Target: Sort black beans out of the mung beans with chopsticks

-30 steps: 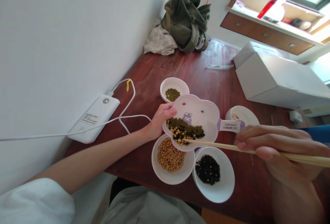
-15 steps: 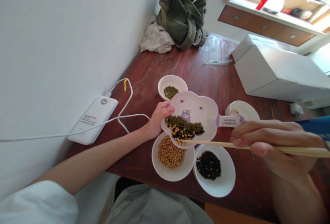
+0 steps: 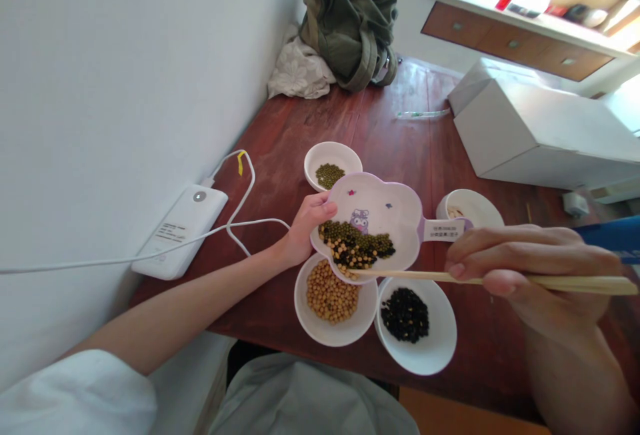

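My left hand [image 3: 309, 229] grips the left rim of a flower-shaped bowl [image 3: 395, 211] with a lilac edge and a labelled handle, tilted toward me. Mixed green, black and yellow beans [image 3: 355, 246] lie along its lower side. My right hand [image 3: 530, 271] is closed around chopsticks [image 3: 425, 276], their tips at the beans by the bowl's lower rim. Just below stands a white bowl of yellow soybeans [image 3: 333, 293], partly covered by the flower bowl. Right of it is a white bowl of black beans [image 3: 405, 315]. Behind is a bowl of mung beans [image 3: 330, 175].
Another white bowl [image 3: 475, 208] stands behind my right hand. A white power bank [image 3: 181, 231] with a cable [image 3: 253, 185] lies at left by the wall. At the back are a green bag [image 3: 347, 28] and a large white box [image 3: 540, 128] on the wooden table [image 3: 390, 148].
The view has shifted slightly. Both hands keep their hold, and the chopstick tips stay near the flower bowl's lower rim; the beans look almost the same.
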`<state>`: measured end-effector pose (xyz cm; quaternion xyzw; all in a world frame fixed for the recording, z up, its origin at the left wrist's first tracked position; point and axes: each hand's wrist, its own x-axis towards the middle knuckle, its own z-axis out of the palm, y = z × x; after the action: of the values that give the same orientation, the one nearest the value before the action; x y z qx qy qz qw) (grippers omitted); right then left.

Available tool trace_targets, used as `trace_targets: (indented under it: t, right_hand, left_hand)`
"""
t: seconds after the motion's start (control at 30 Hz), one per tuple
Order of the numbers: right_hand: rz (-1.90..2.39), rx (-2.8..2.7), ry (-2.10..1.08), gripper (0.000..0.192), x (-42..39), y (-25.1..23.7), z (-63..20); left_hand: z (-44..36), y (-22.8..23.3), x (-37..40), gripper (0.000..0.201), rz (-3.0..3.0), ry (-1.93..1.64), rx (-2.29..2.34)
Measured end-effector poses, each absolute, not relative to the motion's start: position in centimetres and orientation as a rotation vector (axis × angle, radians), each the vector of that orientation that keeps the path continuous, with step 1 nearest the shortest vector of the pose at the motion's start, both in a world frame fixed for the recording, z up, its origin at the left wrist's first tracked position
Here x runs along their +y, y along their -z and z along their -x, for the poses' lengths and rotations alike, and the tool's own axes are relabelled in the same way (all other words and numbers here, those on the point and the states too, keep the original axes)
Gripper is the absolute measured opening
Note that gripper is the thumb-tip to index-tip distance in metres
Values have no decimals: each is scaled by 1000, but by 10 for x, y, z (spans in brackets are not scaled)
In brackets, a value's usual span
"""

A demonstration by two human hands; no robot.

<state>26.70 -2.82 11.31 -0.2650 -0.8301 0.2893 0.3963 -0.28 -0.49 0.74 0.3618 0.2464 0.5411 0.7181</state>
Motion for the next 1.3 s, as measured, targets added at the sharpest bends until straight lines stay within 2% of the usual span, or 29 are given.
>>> trace_targets:
  t: [0.5, 1.0, 1.3]
  right_hand:
    - [610, -2023, -734, 22, -28, -111, -270]
    - [653, -2073, -719, 14, -30, -107, -265]
    - [619, -2066, -763, 14, -30, -105, -261]
  left_hand:
    - [3, -4, -4, 31, -765, -1260, 559]
    - [2, -7, -4, 43, -786, -1198, 570]
    - [3, -8, -4, 41, -815, -1201, 566]
